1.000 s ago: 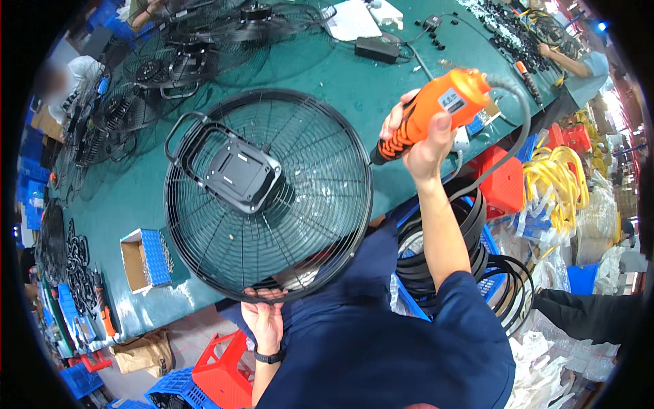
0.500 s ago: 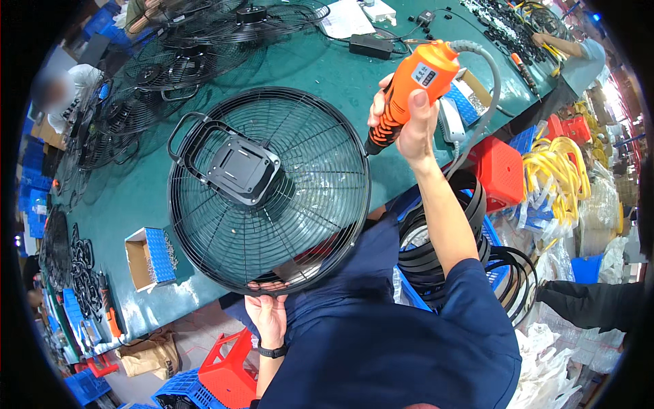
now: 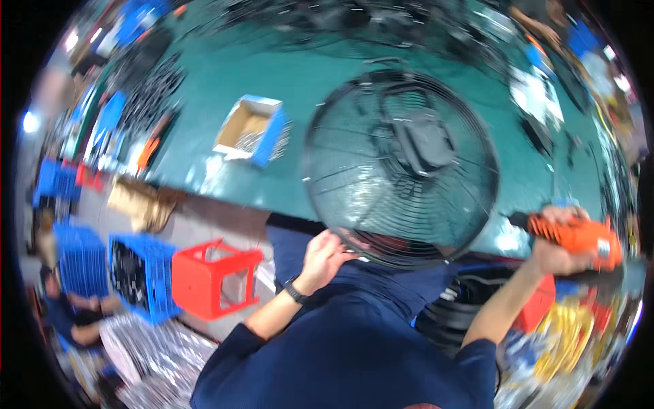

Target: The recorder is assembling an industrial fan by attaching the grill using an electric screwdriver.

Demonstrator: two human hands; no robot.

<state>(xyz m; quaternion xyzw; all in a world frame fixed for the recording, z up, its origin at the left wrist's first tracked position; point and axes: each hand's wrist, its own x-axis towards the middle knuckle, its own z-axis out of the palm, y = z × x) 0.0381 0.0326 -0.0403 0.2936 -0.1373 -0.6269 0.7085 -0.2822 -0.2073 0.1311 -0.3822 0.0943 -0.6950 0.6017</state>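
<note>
At a green workbench (image 3: 272, 82), your left hand (image 3: 325, 255) curls its fingers around the near rim of a round black wire fan guard (image 3: 402, 167), gripping it at about the guard's 7 o'clock edge, where the grille overhangs the bench's front edge toward your body. The guard lies flat on the bench, right of the frame's centre, with a dark motor housing (image 3: 426, 140) sitting near its hub. Your right hand (image 3: 558, 242), out at the guard's 4 o'clock and just beside its rim, is closed tight around an orange power screwdriver (image 3: 579, 235), fingers wrapped over the grip; the tool's dark nose points toward the guard's edge, though motion blur makes it impossible to tell whether it touches the wire. At the guard's 9 o'clock, well apart from it, an open cardboard box with a blue side (image 3: 252, 129) rests on the bench. Below the bench front, at the frame's 8 o'clock, a red plastic stool (image 3: 214, 276) stands next to a blue crate (image 3: 139, 273) on the floor. A dark wristband (image 3: 294, 292) circles your left wrist.
</note>
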